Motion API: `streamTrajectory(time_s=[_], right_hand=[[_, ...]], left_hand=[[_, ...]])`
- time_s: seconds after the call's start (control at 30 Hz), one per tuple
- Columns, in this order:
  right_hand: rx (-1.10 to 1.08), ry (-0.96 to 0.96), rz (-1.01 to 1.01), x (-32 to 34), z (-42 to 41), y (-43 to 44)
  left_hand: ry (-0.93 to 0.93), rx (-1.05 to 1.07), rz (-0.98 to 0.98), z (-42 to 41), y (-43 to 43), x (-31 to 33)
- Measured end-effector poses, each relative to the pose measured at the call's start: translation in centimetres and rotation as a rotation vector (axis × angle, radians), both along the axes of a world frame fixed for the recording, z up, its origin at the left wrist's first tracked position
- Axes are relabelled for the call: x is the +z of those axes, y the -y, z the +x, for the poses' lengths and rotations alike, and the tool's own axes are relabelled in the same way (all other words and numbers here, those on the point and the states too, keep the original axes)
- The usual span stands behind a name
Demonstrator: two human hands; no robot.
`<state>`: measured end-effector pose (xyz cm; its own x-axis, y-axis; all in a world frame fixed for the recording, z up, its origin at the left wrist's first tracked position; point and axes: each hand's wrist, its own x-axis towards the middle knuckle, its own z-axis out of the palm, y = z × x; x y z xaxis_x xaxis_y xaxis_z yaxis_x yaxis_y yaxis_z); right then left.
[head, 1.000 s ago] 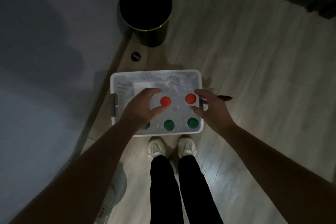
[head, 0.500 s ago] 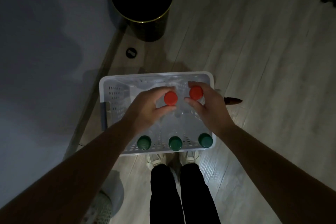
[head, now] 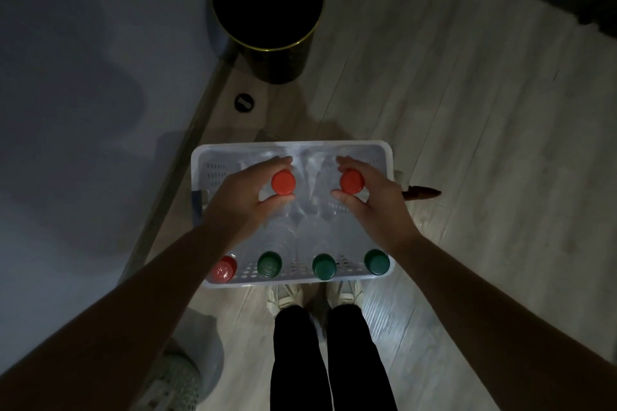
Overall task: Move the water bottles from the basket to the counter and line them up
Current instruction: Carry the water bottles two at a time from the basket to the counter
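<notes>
A white perforated basket [head: 213,160] stands on the floor in front of my feet, holding several clear water bottles seen from above. My left hand [head: 243,200] grips the neck of a red-capped bottle [head: 283,182]. My right hand [head: 374,200] grips the neck of a second red-capped bottle [head: 352,181]. Along the near wall of the basket stand another red-capped bottle [head: 224,269] and three green-capped bottles [head: 269,264], [head: 324,266], [head: 377,262]. The counter is not in view.
A black round bin [head: 267,7] stands beyond the basket by the wall [head: 83,93] on the left. A small black disc [head: 244,102] lies on the pale plank floor [head: 467,110]. A brown pointed object [head: 424,192] lies right of the basket. Another white perforated container [head: 173,380] sits at lower left.
Both hands closed around the necks of the two red-capped bottles. The view has come closer to the basket, and a red-capped bottle at the near left corner now shows.
</notes>
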<state>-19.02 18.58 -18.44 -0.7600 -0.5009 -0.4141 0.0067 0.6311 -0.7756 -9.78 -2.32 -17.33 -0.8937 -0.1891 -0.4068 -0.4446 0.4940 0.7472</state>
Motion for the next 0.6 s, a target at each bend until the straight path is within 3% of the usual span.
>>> streamTrajectory(time_s=[0.37, 0.6], right_hand=[[0.016, 0.074, -0.068, -1.0, -0.3, -0.1], [0.039, 0.018, -0.135, 7.8, -0.9, 0.4]], left_hand=[[-0.017, -0.065, 0.005, -0.6, 0.1, -0.9], [-0.004, 0.05, 0.08, 0.4, -0.3, 7.2]])
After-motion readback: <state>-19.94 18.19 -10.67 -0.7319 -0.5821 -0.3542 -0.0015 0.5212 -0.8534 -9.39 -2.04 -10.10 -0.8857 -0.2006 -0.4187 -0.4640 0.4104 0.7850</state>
